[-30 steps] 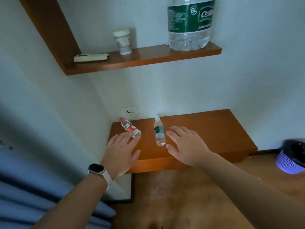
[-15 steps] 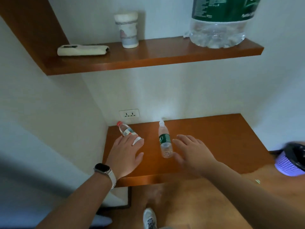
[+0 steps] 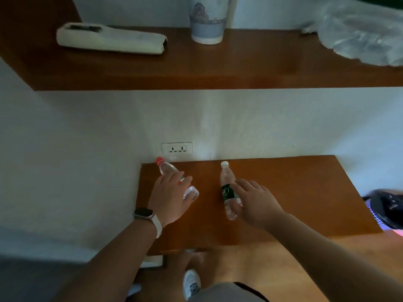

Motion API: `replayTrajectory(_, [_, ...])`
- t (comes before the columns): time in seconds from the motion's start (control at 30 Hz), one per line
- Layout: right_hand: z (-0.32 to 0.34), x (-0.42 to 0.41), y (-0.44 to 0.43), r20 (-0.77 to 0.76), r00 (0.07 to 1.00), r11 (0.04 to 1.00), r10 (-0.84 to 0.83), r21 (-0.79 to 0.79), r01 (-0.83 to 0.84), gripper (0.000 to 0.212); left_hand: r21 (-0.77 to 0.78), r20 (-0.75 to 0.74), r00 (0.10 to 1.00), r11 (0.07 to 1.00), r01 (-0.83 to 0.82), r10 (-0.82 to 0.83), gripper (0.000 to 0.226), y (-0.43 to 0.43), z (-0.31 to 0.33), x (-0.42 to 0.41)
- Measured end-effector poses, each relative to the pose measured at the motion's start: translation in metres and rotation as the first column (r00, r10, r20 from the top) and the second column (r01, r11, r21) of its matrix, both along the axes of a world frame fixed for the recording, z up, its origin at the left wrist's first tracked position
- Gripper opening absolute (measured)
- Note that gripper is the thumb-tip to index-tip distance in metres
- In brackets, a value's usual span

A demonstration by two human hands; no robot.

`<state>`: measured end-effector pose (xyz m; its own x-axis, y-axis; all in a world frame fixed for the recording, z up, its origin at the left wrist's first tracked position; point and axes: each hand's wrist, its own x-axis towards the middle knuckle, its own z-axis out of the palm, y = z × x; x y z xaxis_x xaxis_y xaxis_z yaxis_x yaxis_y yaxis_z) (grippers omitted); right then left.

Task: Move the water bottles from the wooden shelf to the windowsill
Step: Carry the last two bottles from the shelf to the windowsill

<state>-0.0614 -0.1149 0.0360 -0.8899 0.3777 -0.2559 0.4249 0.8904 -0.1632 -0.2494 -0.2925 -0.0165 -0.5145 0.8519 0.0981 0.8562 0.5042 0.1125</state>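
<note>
Two small water bottles lie on the lower wooden shelf [image 3: 294, 192]. The red-capped bottle [image 3: 166, 168] is at the shelf's left end, cap towards the wall. My left hand [image 3: 172, 197] lies over its middle with the fingers curled around it. The white-capped bottle with a green label [image 3: 225, 177] lies to the right of it. My right hand [image 3: 257, 201] grips it from the right at the label. Both bottles still rest on the wood. No windowsill is in view.
An upper wooden shelf [image 3: 218, 68] juts out overhead with a white remote-like case [image 3: 109, 39], a cup [image 3: 207, 25] and a large clear water jug [image 3: 359, 35]. A wall socket [image 3: 177, 148] sits behind the bottles. A purple bin [image 3: 386, 210] stands on the floor at right.
I have stepped closer. Both hands, open and hovering before, have come down onto the bottles, and their fingers have closed around them.
</note>
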Motion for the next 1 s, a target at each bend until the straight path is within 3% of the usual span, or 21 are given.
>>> replayTrajectory(0.17, [-0.024, -0.009, 0.026, 0.019, 0.997, 0.996, -0.074, -0.041, 0.075, 0.052, -0.033, 0.106, 0.99, 0.995, -0.09, 0.093, 0.045, 0.008, -0.018, -0.017])
replayTrajectory(0.37, [-0.065, -0.018, 0.047, 0.064, 0.969, 0.929, -0.24, -0.274, 0.249, 0.051, -0.11, 0.312, 0.89, 0.943, -0.313, 0.331, 0.047, 0.023, -0.04, -0.019])
replayTrajectory(0.43, [-0.076, -0.024, 0.052, 0.093, 0.935, 0.846, -0.342, -0.403, 0.35, 0.05, -0.131, 0.442, 0.784, 0.896, -0.424, 0.436, 0.044, 0.029, -0.048, -0.019])
replayTrajectory(0.53, [-0.095, -0.031, 0.059, 0.126, 0.885, 0.715, -0.449, -0.543, 0.44, 0.047, -0.142, 0.66, 0.532, 0.784, -0.605, 0.53, 0.039, 0.037, -0.058, -0.022])
replayTrajectory(0.7, [-0.115, -0.045, 0.074, 0.215, 0.828, 0.567, -0.519, -0.639, 0.521, 0.052, -0.2, 0.817, 0.168, 0.544, -0.815, 0.552, 0.042, 0.052, -0.068, -0.033])
replayTrajectory(0.8, [-0.124, -0.052, 0.08, 0.252, 0.819, 0.556, -0.515, -0.63, 0.543, 0.055, -0.255, 0.856, 0.019, 0.453, -0.854, 0.517, 0.053, 0.059, -0.078, -0.043])
replayTrajectory(1.0, [-0.143, -0.061, 0.077, 0.278, 0.837, 0.649, -0.471, -0.533, 0.542, 0.062, -0.335, 0.872, -0.115, 0.41, -0.848, 0.476, 0.068, 0.072, -0.095, -0.045])
